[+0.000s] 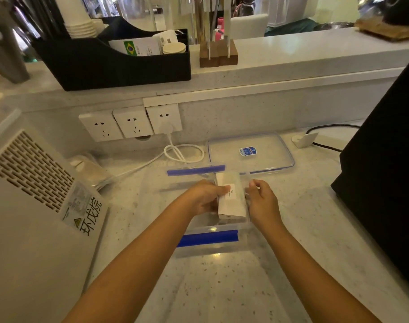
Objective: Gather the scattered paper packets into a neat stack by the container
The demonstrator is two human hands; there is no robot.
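A clear plastic container (210,249) with blue clip handles on its near and far sides sits on the speckled white counter in front of me. Over it I hold a stack of white paper packets (232,201); the top one bears a small printed label. My left hand (204,198) grips the stack's left edge, thumb on top. My right hand (261,201) presses against its right edge with curled fingers. The packets seem to rest inside or just above the container; which one I cannot tell.
The container's clear lid (251,151) lies flat behind it. A white appliance (31,194) stands at the left, a black machine (385,171) at the right. A white cable (182,153) runs from the wall sockets (131,123). A black organiser (110,59) sits on the raised ledge.
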